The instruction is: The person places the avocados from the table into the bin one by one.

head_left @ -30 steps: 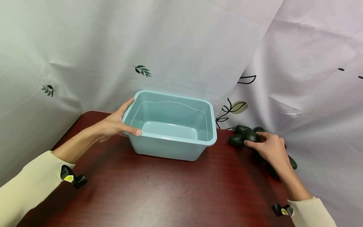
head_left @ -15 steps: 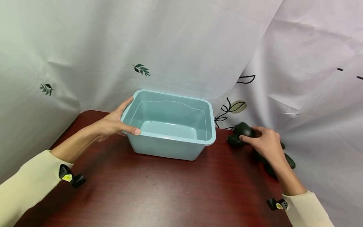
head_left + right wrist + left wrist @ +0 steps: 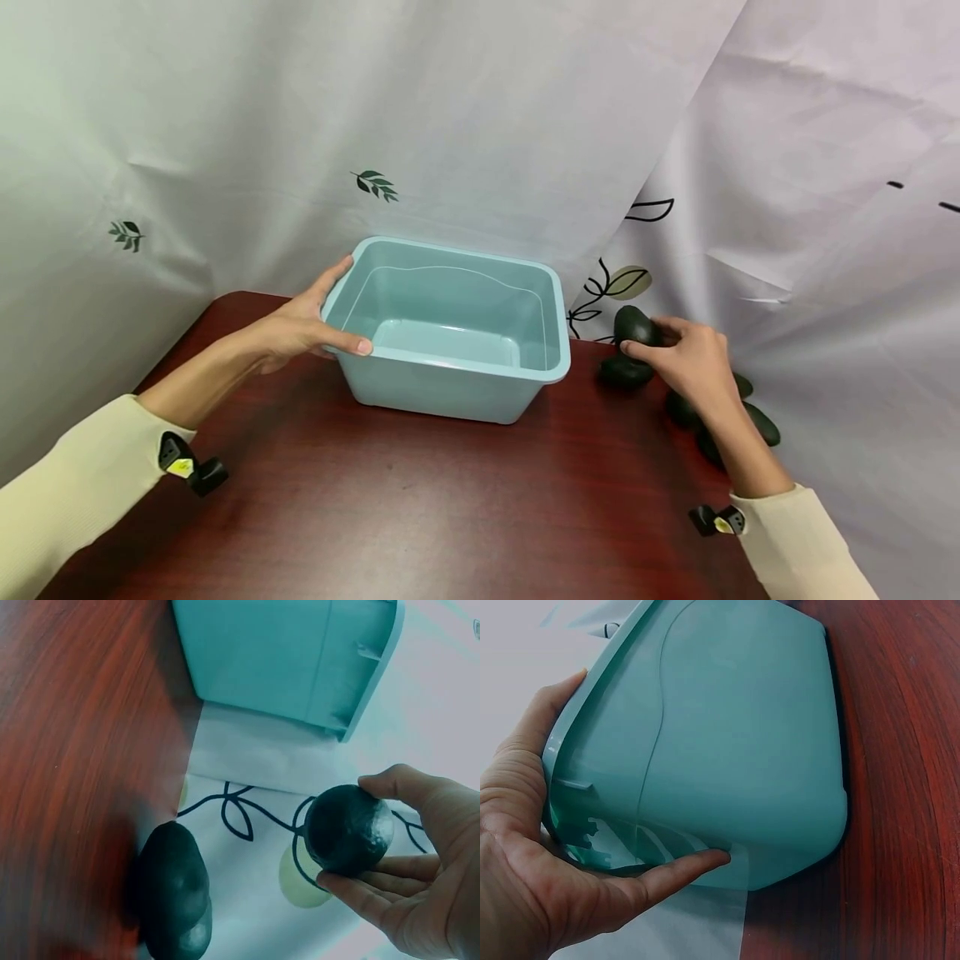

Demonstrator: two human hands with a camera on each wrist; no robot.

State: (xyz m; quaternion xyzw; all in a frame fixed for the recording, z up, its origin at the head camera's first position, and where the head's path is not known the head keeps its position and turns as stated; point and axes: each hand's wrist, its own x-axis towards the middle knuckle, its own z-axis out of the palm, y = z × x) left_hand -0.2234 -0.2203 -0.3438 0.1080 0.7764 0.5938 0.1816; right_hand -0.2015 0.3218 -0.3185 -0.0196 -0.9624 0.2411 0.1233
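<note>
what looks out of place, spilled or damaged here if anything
Nothing stands out: the blue tub stands upright on the table, the left hand holds its rim, the right hand holds an avocado, and no spill or damage shows.

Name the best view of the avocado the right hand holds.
Right wrist: the avocado looks largest there and mostly uncovered, held by the right hand. Head shows it smaller, partly covered by that hand. Left wrist doesn't show it at all; that view faces the tub.
</note>
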